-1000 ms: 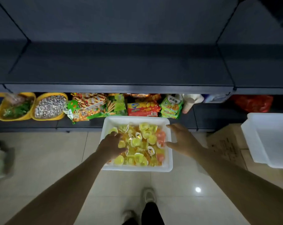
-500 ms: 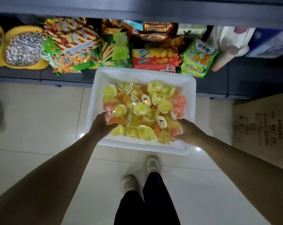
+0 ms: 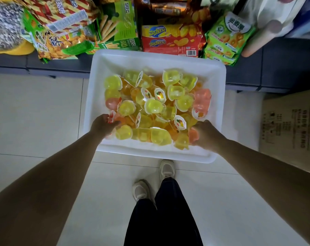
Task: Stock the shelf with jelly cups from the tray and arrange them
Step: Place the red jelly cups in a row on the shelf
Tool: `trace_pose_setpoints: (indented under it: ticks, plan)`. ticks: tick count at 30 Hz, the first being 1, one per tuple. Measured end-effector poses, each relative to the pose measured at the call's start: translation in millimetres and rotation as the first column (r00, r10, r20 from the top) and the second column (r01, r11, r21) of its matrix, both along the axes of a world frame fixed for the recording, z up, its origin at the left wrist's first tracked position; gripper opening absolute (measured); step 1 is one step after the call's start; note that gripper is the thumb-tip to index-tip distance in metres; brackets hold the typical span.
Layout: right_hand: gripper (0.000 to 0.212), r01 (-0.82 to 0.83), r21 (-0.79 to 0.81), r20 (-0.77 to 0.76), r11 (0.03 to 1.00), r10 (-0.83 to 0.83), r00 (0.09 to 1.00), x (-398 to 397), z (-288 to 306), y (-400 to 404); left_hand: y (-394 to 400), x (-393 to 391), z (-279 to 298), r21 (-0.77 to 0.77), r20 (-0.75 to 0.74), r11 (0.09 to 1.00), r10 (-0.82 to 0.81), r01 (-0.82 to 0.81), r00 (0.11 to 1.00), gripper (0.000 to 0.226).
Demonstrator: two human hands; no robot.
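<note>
Your left hand point(image 3: 104, 125) and right hand point(image 3: 206, 134) are curling onto cups point(image 3: 156, 105) at the tray's point(image 3: 100, 71) 6 o'clock edge; grasp unconfirmed; shelf point(image 3: 275, 68) lying toward 12.

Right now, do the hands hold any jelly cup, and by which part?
The left hand pinches a jelly cup at its lid rim. The right hand curls around an orange cup; the exact hold is hidden.

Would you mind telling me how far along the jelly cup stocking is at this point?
Barely begun. Done: no jelly cups show among the snack packets on the shelf. In hand: both hands are down in the near end of the white tray, the left hand taking a grip on a red-lidded cup, the right hand closing on an orange cup. Left: the heaped pile of jelly cups remains to shelve and arrange.
</note>
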State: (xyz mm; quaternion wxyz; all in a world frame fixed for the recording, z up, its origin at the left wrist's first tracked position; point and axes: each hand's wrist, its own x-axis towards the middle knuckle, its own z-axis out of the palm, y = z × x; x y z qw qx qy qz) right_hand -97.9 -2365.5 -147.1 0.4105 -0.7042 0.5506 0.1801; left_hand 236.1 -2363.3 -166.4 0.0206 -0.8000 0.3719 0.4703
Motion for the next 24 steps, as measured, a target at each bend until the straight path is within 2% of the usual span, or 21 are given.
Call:
trace_pose_setpoints:
  ticks: [6,13,16,18,22,24]
  plan:
    - [0.011,0.013,-0.046,-0.012,0.999,-0.013,1.000,4,-1,-2,2,-1,-6,-0.048,-0.016,0.994,0.094,-0.094,0.995,0.044]
    - [0.023,0.057,-0.037,-0.025,0.998,-0.058,0.998,-1,-9,3,-2,-6,-6,-0.067,-0.025,0.983,0.169,-0.171,0.985,0.057]
    - [0.038,0.080,-0.034,-0.043,0.996,-0.081,0.996,-3,-11,7,-4,-7,-5,-0.066,-0.035,0.979,0.191,-0.193,0.981,0.060]
    - [0.048,0.081,-0.029,-0.047,0.996,-0.083,0.995,-4,-8,8,-2,-8,-4,-0.074,-0.039,0.981,0.178,-0.181,0.983,0.057]
    - [0.052,0.149,-0.049,-0.013,0.988,-0.150,0.989,-4,15,4,3,-10,13,-0.130,-0.076,0.975,0.171,-0.180,0.982,0.046]
    - [0.054,0.221,-0.066,0.047,0.973,-0.218,0.975,2,31,0,5,-8,29,-0.157,-0.128,0.961,0.211,-0.230,0.969,0.040]
